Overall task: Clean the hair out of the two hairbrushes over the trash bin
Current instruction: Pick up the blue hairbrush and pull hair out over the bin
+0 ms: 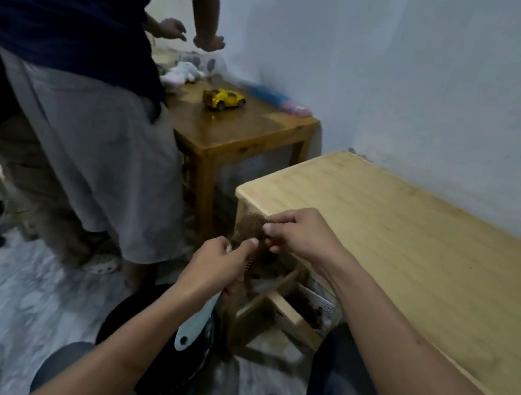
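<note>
My left hand grips a hairbrush with a pale blue handle, the handle pointing down toward me. The brush head is thick with brown hair. My right hand pinches that clump of hair at the head, fingers closed on it. Below both hands a black trash bin stands on the floor between my knees, partly hidden by my left forearm. A second hairbrush is not visible.
A light wooden table runs along the wall on my right, with a white basket under it. Another person stands at the left by a darker wooden table holding a yellow toy car and soft toys.
</note>
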The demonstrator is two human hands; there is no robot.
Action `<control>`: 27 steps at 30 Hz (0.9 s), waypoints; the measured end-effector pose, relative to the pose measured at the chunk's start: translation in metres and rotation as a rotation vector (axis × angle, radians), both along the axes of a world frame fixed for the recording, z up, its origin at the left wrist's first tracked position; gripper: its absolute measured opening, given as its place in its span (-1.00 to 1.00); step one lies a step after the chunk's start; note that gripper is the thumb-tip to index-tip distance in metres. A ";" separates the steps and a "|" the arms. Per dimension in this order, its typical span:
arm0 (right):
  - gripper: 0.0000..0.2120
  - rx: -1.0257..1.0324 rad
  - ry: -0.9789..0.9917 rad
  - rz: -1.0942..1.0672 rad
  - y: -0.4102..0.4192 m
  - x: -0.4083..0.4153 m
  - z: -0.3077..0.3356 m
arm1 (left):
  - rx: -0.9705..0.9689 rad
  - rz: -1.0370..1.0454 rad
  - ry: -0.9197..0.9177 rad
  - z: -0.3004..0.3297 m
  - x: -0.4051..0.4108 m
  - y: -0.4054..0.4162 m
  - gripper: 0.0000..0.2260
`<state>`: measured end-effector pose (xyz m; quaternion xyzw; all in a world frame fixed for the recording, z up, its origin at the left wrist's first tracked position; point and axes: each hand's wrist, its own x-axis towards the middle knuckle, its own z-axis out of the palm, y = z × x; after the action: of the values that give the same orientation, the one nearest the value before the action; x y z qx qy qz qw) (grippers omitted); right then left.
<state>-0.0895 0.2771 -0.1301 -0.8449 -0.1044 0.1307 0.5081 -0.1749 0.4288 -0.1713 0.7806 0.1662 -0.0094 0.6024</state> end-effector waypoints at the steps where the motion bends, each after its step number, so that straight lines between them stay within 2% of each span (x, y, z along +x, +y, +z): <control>1: -0.85 -0.010 0.019 0.024 0.007 -0.001 -0.007 | 0.006 0.013 0.014 -0.007 -0.003 0.008 -0.58; 6: -0.94 -0.058 0.134 0.127 0.044 -0.005 -0.049 | 0.047 0.159 0.087 -0.047 -0.019 0.034 -0.55; 9: -0.85 -0.132 0.161 0.164 0.068 -0.010 -0.071 | 0.070 0.266 0.119 -0.071 -0.031 0.047 -0.64; 13: -0.85 -0.197 0.194 0.227 0.096 -0.011 -0.101 | 0.106 0.359 0.181 -0.095 -0.046 0.063 -0.62; 22: -0.85 -0.311 0.268 0.340 0.139 0.000 -0.132 | -0.042 0.496 0.298 -0.130 -0.059 0.093 -0.60; 27: -0.89 -0.302 0.407 0.256 0.158 0.015 -0.135 | -0.075 0.609 0.285 -0.134 -0.059 0.096 -0.61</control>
<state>-0.0748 0.4356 -0.2649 -0.8474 -0.0855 0.3749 0.3662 -0.2336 0.5248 -0.3050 0.6631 0.4741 0.0559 0.5766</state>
